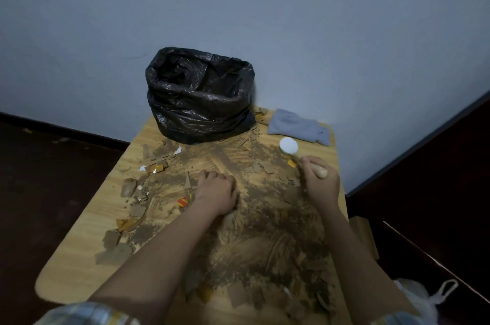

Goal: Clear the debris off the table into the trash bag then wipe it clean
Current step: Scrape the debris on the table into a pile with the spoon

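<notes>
Right hand (319,177) grips brush (302,156) by wooden handle, white head angled toward dirt, ready to sweep. Left hand (217,187) curled, knuckles up, pressing into debris (265,218); whether it holds scraps, cannot tell. Dirt and scraps cover bench (79,253). Trash bag (198,96) open at far edge, mouth within reach. Grey cloth (297,126) beside it, set aside, likely for wiping.
</notes>
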Demonstrator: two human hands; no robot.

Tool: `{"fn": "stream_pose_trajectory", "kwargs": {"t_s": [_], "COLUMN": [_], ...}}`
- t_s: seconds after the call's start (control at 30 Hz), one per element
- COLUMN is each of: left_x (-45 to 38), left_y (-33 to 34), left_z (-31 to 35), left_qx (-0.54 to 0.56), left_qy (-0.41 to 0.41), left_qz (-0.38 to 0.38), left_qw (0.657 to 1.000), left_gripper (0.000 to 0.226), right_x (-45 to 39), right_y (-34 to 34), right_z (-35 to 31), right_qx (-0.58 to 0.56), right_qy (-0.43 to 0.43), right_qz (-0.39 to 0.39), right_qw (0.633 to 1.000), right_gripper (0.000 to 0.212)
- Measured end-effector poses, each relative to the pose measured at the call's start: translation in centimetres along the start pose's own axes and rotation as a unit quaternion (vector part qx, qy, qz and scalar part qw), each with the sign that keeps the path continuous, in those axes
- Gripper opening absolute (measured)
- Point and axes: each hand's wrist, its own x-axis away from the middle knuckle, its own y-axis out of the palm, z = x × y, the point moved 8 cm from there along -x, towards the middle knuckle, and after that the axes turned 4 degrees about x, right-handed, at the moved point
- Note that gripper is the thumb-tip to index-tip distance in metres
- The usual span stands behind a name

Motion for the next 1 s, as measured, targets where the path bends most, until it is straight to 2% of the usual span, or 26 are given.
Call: {"fn": "stream_pose_trajectory", "kwargs": {"t_s": [0.2,0.37,0.43,0.53,0.63,0.73,0.8,0.93,1.0], "left_x": [-0.1,0.1,0.2,0.1,0.2,0.4,0.5,0.6,0.8], "left_y": [0.4,0.6,0.8,0.6,0.8,1.2,1.2,0.9,0.5], "left_z": [-0.2,-0.2,-0.2,-0.3,-0.3,-0.5,-0.9,-1.7,-1.9], "left_qx": [0.009,0.013,0.017,0.018,0.025,0.053,0.086,0.147,0.151], "left_qy": [-0.005,-0.004,-0.004,-0.002,-0.001,-0.013,-0.018,-0.021,-0.016], "left_qz": [-0.013,-0.005,-0.002,0.008,0.011,0.021,0.033,0.048,0.068], "left_qw": [1.000,1.000,1.000,1.000,1.000,0.998,0.996,0.988,0.986], "left_gripper": [0.051,0.052,0.052,0.052,0.052,0.051,0.050,0.047,0.045], "right_x": [-0.7,-1.6,-1.1,-0.3,0.6,1.9,2.5,2.6,2.6], "right_y": [0.3,2.4,2.7,2.6,2.5,2.6,1.9,-1.2,-2.8], "right_z": [-1.2,-1.3,-1.1,-0.9,-1.5,-2.2,-2.1,0.3,1.1], "right_qx": [-0.026,-0.012,-0.010,-0.013,-0.013,-0.019,-0.032,-0.059,-0.050], "right_qy": [-0.012,0.013,0.014,-0.001,-0.016,-0.034,-0.047,0.043,0.062], "right_qz": [0.028,-0.030,-0.043,-0.042,-0.054,-0.071,-0.054,0.041,0.089], "right_qw": [0.999,0.999,0.999,0.999,0.998,0.997,0.997,0.996,0.993], "right_gripper": [0.014,0.006,0.013,0.008,0.014,0.007,0.008,0.018,0.019]}}
